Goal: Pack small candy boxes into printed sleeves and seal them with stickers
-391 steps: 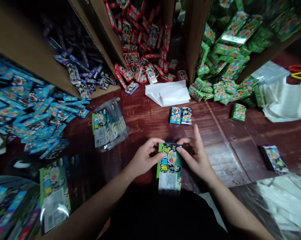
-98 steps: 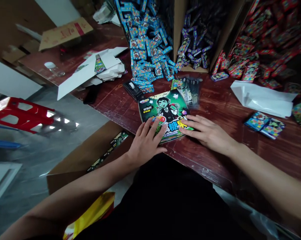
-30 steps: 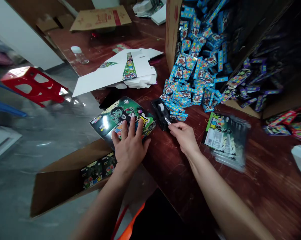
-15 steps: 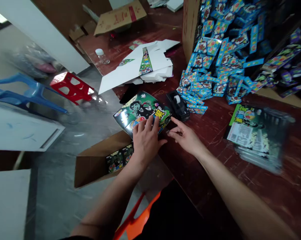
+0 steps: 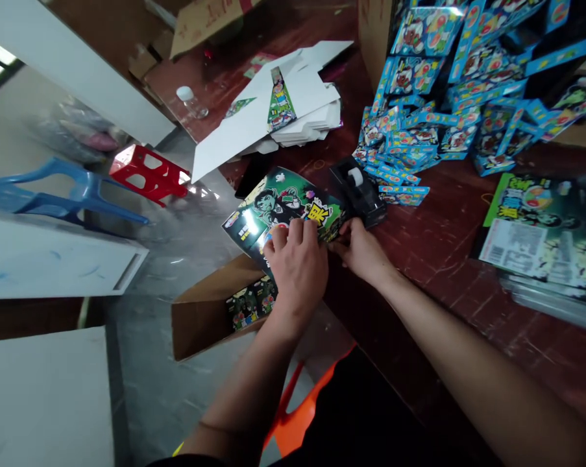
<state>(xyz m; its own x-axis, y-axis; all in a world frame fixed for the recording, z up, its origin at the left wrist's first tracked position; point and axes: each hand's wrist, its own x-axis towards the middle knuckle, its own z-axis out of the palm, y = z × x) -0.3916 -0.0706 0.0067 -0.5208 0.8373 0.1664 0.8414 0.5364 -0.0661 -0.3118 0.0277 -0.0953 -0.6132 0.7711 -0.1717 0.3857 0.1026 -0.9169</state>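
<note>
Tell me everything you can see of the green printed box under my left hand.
The green printed box looks like glossy card, its face showing a cartoon figure and large yellow character, with glare at left. It lies angled at the edge of the table, one corner apparently overhanging. The left hand rests on it, fingers bent, hiding some print; the right hand seems to touch its right corner. A black tape dispenser is beside it.
</note>
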